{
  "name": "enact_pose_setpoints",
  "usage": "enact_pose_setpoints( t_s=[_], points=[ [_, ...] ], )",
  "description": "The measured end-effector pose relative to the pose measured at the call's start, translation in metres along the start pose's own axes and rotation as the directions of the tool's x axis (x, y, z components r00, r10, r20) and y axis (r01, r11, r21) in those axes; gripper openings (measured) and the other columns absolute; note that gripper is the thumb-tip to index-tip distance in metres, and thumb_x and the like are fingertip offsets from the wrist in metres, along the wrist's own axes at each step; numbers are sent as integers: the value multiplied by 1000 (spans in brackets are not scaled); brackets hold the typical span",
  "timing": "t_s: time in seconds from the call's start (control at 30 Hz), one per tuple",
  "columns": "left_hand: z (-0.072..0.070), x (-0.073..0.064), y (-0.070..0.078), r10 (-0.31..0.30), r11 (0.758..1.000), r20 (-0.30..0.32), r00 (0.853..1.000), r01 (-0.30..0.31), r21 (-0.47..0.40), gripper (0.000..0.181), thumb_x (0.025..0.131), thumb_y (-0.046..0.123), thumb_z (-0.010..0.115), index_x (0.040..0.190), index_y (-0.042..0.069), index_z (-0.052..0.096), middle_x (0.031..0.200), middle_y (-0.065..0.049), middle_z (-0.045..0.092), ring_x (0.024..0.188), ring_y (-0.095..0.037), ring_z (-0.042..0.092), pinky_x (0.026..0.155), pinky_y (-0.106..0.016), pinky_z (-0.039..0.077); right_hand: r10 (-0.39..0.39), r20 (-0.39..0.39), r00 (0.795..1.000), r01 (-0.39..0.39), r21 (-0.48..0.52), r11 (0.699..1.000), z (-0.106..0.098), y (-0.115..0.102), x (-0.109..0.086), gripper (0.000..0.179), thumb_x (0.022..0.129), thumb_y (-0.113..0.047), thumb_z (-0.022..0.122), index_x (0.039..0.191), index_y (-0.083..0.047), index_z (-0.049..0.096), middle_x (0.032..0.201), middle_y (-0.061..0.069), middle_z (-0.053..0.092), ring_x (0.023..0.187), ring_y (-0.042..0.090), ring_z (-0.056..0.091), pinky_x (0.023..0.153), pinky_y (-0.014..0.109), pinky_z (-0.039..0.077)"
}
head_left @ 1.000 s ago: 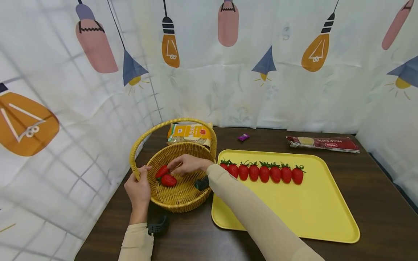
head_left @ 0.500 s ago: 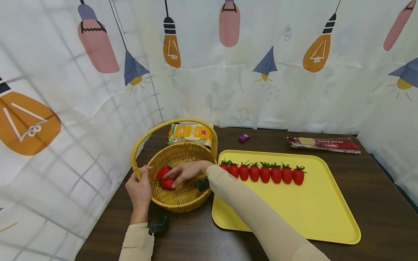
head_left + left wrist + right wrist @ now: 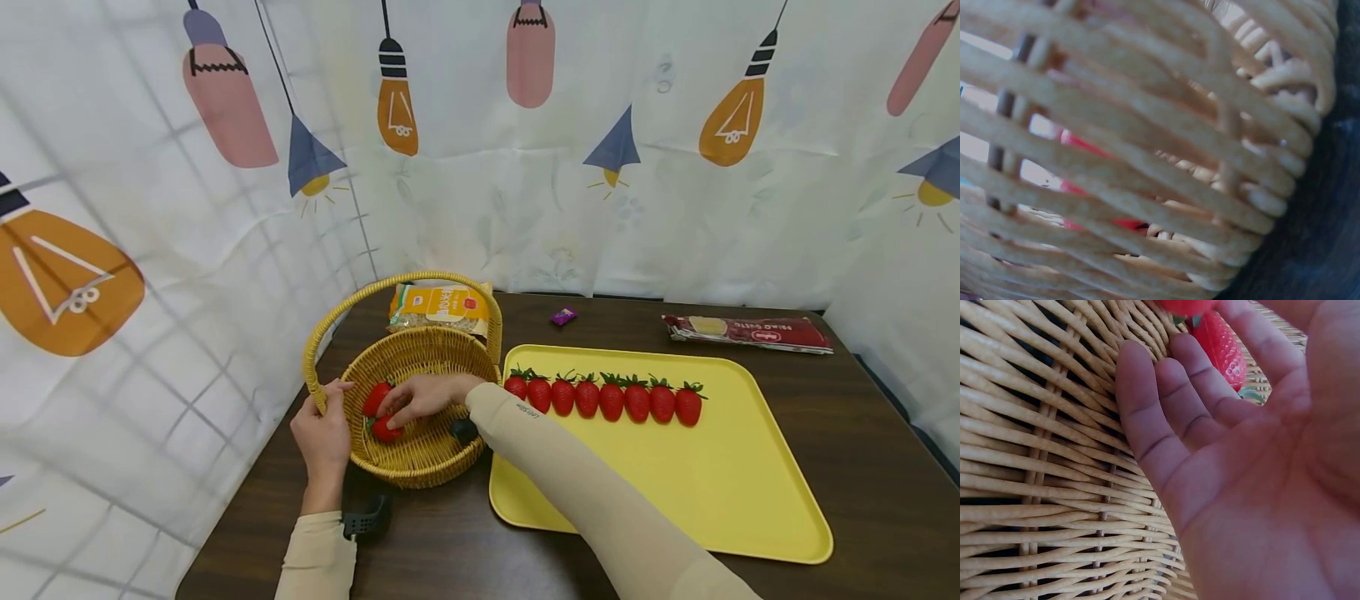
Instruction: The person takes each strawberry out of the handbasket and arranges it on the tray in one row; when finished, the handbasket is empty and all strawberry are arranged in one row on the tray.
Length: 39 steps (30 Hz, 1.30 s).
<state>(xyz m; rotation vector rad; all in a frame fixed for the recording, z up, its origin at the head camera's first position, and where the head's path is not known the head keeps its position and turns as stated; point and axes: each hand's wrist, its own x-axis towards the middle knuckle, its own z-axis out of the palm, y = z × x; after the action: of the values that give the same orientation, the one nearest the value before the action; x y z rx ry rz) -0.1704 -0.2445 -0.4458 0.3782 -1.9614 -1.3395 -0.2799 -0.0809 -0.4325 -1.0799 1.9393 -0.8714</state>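
Note:
A yellow wicker basket (image 3: 427, 479) with a tall arched handle tilts toward me at the left of the table. My left hand (image 3: 322, 433) grips it at the left foot of the handle. Inside lie two red strawberries, a rear strawberry (image 3: 377, 398) and a front strawberry (image 3: 386, 430). My right hand (image 3: 427, 395) reaches into the basket and pinches the front strawberry between thumb and index finger. In the right wrist view the other fingers (image 3: 1138, 381) lie along the wicker wall, and that strawberry (image 3: 1188, 305) shows only at the top edge. The left wrist view is filled by basket weave (image 3: 1116, 112).
Right of the basket lies a yellow tray (image 3: 675, 483) with a row of several strawberries (image 3: 611, 402) along its far side. A yellow food bag (image 3: 442, 308) sits behind the basket. Farther back are a small purple candy (image 3: 563, 317) and a long red packet (image 3: 750, 332).
My right hand has shifted from the rear strawberry to the front one and now pinches it. The left hand keeps its grip on the basket.

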Motion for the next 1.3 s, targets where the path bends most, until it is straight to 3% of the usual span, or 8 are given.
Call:
enact_pose_setpoints(
  t_s=[0.2, 0.43, 0.63, 0.77, 0.9, 1.03, 1.13, 1.3],
  points=[
    [0, 1, 0, -7, 1000, 3, 1000, 7, 5, 41, 102, 31, 49, 94, 2, 77, 109, -10, 73, 106, -22, 63, 80, -15, 42, -47, 77, 996, 46, 17, 999, 1, -1, 0, 36, 86, -17, 75, 121, -14, 69, 110, -9, 67, 100, 4, 58, 87, 20, 47],
    [0, 0, 1, 0, 1000, -22, 1000, 1, 17, 33, 101, 22, 52, 92, 3, 77, 106, -9, 74, 102, -16, 64, 78, -14, 42, -86, 188, 978, 81, 32, 996, 4, -5, -1, 42, 87, -10, 73, 128, -10, 65, 111, -6, 66, 101, 7, 57, 88, 22, 49],
    [1, 0, 2, 3, 1000, -23, 1000, -3, 17, 35, 101, 24, 51, 93, 3, 77, 106, -10, 73, 103, -21, 64, 76, -14, 42, -75, 293, 953, 28, 162, 986, 5, -9, -4, 43, 86, -2, 71, 128, -10, 64, 110, -1, 66, 98, 12, 61, 85, 29, 53],
    [0, 0, 2, -4, 1000, -20, 1000, 5, 24, 37, 101, 26, 50, 92, 4, 78, 106, -9, 74, 99, -12, 63, 71, -15, 42, -61, 368, 928, -33, 245, 969, 7, -12, -6, 45, 86, 2, 70, 129, -10, 64, 113, 2, 65, 95, 16, 63, 85, 34, 54],
    [0, -1, 2, 0, 1000, -18, 1000, 1, 17, 39, 102, 29, 49, 91, 4, 78, 105, -9, 74, 93, 0, 60, 72, -16, 42, -46, 420, 907, -71, 259, 963, 9, -12, -7, 45, 87, 3, 69, 129, -9, 63, 112, 3, 63, 94, 16, 62, 87, 35, 53],
    [0, -1, 1, 10, 1000, -20, 1000, -10, 10, 41, 102, 31, 49, 91, 3, 77, 103, -10, 74, 91, 1, 59, 74, -17, 41, -23, 449, 893, -114, 276, 954, 9, -13, -8, 41, 88, 4, 67, 127, -7, 64, 109, 5, 61, 93, 17, 63, 86, 36, 54],
    [0, -1, 0, 13, 1000, -22, 1000, -13, 13, 41, 102, 31, 49, 91, 4, 77, 103, -9, 74, 90, 2, 59, 71, -17, 41, -19, 441, 897, -126, 297, 947, 9, -13, -9, 36, 88, 4, 66, 123, -6, 65, 105, 6, 62, 91, 18, 64, 84, 38, 55],
    [0, 0, 0, 6, 1000, -15, 1000, -6, 15, 41, 102, 32, 49, 92, 4, 78, 105, -8, 74, 96, -5, 62, 74, -15, 42, -51, 353, 934, -71, 324, 943, 8, -13, -9, 27, 89, 3, 66, 115, -4, 67, 98, 8, 64, 84, 18, 64, 79, 40, 56]
  ],
)
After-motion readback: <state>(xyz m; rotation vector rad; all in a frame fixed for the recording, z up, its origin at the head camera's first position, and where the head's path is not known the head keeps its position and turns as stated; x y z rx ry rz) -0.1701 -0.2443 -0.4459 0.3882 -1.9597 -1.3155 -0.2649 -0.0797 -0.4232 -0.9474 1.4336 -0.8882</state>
